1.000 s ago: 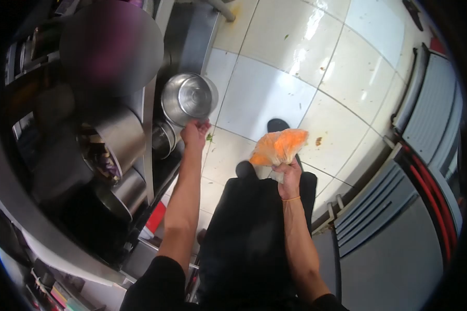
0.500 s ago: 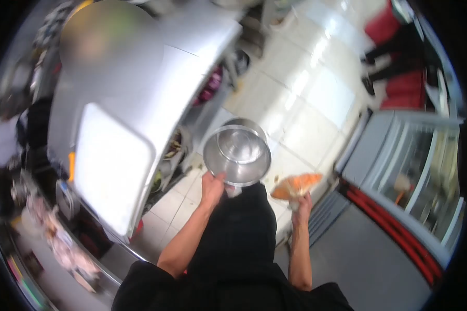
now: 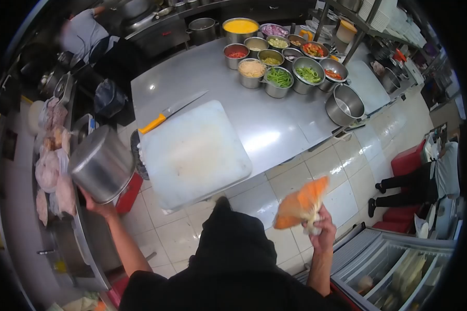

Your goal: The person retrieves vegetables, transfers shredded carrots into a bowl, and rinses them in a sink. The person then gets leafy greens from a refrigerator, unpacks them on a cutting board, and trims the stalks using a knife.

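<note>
My left hand (image 3: 98,207) grips a deep stainless steel pot (image 3: 101,160) by its rim, over on the left. The pot is tilted, and its inside is hidden from me. In front of my body on the right, my right hand (image 3: 324,228) is closed round the gathered neck of a plastic bag (image 3: 302,203) with orange contents, too blurred to name. Between the two hands lies a white cutting board (image 3: 197,150) on the steel table. A yellow-handled knife (image 3: 174,111) rests along the board's far edge.
Several steel pots of cut vegetables (image 3: 279,78) crowd the far end of the table, beside a pot of yellow liquid (image 3: 241,27). An open glass-topped freezer (image 3: 394,264) stands at right. Raw meat (image 3: 49,166) lies on the left counter. Two other people are farther off.
My view has swung toward the table. The pot has gone from in front of me to the far left and tipped over. The bag stays in my right hand, slightly farther right.
</note>
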A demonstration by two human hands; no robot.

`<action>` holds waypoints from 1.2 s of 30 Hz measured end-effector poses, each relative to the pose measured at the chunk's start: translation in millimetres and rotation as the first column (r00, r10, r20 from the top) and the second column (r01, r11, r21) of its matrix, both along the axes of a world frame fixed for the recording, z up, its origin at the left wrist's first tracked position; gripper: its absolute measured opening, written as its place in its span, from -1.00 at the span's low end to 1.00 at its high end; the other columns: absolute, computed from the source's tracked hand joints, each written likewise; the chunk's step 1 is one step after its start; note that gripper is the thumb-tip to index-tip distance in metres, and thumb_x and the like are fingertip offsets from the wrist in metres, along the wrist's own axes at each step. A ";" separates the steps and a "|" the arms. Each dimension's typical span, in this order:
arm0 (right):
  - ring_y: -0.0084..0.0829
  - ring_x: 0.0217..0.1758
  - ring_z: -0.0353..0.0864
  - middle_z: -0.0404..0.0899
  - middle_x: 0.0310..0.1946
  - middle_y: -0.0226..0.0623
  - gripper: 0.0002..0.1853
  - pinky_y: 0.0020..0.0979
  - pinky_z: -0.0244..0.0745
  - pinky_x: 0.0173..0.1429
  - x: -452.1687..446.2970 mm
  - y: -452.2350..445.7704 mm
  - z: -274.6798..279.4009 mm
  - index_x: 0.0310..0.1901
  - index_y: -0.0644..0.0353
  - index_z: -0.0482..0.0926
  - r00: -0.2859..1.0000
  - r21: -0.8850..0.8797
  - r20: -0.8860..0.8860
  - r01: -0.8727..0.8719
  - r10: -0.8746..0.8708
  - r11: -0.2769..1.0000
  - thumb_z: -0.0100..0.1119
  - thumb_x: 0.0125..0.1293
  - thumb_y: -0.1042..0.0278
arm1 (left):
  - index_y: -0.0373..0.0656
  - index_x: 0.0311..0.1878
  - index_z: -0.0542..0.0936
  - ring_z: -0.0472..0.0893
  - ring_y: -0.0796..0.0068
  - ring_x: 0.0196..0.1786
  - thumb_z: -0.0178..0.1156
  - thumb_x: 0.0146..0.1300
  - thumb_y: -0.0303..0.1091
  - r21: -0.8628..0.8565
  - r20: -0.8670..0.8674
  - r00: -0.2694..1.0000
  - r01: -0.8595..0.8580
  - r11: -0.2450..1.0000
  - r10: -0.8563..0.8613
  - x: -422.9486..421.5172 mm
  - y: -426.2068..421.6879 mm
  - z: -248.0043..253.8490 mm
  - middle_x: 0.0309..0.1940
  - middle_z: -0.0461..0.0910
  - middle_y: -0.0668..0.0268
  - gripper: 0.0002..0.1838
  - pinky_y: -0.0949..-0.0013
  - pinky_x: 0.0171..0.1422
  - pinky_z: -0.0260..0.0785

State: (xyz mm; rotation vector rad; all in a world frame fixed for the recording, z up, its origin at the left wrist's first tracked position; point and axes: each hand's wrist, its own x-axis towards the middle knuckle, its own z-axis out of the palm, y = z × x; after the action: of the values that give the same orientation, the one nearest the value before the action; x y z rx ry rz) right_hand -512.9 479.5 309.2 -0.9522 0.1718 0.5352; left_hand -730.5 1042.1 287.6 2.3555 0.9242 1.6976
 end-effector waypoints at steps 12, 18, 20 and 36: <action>-0.60 -0.23 0.54 0.60 -0.21 -0.36 -0.63 -0.58 0.43 -0.13 111.0 237.9 24.6 -0.01 0.32 0.56 0.844 -0.526 0.224 -0.317 0.488 0.790 0.24 0.10 0.49 | -0.35 0.06 0.59 0.68 0.29 -0.24 0.47 -0.05 -0.27 0.168 0.093 0.967 -0.250 0.954 0.237 -52.3 87.5 -4.2 -0.19 0.70 0.22 -0.42 0.24 -0.06 0.52; -0.52 -0.13 0.53 0.59 -0.13 -0.32 -0.58 -0.51 0.44 -0.06 133.7 301.3 -88.1 0.00 0.29 0.54 0.821 -0.643 0.298 -0.204 0.487 0.738 0.36 0.09 0.36 | -0.33 -0.02 0.58 0.62 0.13 -0.13 0.28 0.16 0.00 -0.271 0.456 0.882 0.262 0.926 -0.116 -15.1 60.3 -149.9 -0.15 0.64 0.10 -0.46 0.19 0.06 0.44; -0.49 -0.10 0.52 0.57 -0.12 -0.33 -0.56 -0.49 0.44 -0.02 132.1 302.2 -78.8 0.01 0.26 0.54 0.822 -0.654 0.287 -0.207 0.492 0.728 0.38 0.08 0.34 | -0.41 -0.15 0.59 0.61 0.10 -0.25 0.26 0.19 -0.06 -0.027 -0.099 0.991 -0.098 0.995 0.095 -3.5 37.0 -140.2 -0.25 0.64 0.06 -0.51 0.19 -0.06 0.45; -0.60 -0.19 0.54 0.53 -0.19 -0.43 -0.60 -0.59 0.47 -0.26 148.4 270.1 -73.4 0.01 0.08 0.46 0.774 -0.252 -0.009 -0.614 0.633 0.748 0.24 0.11 0.55 | -0.43 0.11 0.50 0.59 0.20 -0.02 0.18 0.25 -0.47 -0.184 0.016 0.997 -0.067 0.981 0.071 -11.1 -1.9 -119.2 0.00 0.58 0.02 -0.62 0.16 0.07 0.50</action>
State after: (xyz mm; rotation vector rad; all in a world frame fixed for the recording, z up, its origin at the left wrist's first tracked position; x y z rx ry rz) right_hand -364.5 749.6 235.8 -1.2739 -0.1733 1.1192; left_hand -741.6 1040.2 168.4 2.2058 1.1184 1.5835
